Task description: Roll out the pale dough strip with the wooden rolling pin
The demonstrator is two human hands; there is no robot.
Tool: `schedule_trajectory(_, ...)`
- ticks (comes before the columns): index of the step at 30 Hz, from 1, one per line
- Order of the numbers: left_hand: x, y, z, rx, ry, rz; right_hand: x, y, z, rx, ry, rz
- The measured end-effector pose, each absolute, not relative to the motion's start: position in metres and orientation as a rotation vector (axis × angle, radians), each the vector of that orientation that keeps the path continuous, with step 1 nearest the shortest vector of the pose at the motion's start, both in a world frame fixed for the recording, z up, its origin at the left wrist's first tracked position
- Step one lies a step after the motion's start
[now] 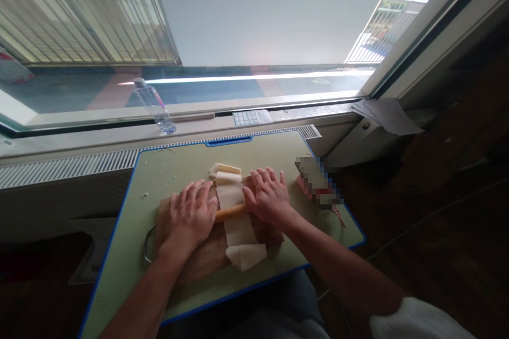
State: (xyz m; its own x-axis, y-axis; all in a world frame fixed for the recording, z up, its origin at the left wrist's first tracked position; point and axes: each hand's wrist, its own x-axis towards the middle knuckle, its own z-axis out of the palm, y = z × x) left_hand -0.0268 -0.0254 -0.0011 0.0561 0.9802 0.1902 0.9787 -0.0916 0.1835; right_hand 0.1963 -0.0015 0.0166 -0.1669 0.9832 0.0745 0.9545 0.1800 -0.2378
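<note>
A wooden rolling pin [230, 213] lies across a long pale strip of dough [240, 232] on a wooden cutting board [201, 259]. Over the pin's left end rests my left hand [192, 207], its fingers stretched forward. My right hand [269, 195] lies over the other end with fingers extended and slightly spread. Both palms cover the pin's ends, so only its middle shows. The dough's near end is folded over at the board's front edge, and its far end is folded beyond the board.
The board lies on a green table [123, 259] with blue edging. A blurred-out item [318, 180] sits at the table's right. On the windowsill stand a clear bottle [155, 106] and some papers [387, 114]. A metal handle [146, 243] sticks out at the board's left.
</note>
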Motion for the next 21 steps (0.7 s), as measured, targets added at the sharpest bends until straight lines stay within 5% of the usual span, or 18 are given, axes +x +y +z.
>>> schedule_trajectory(21,-0.017,-0.048,-0.002,2.277,2.188,0.466,0.198,-0.034,0.007,-1.9,-2.189,0.105)
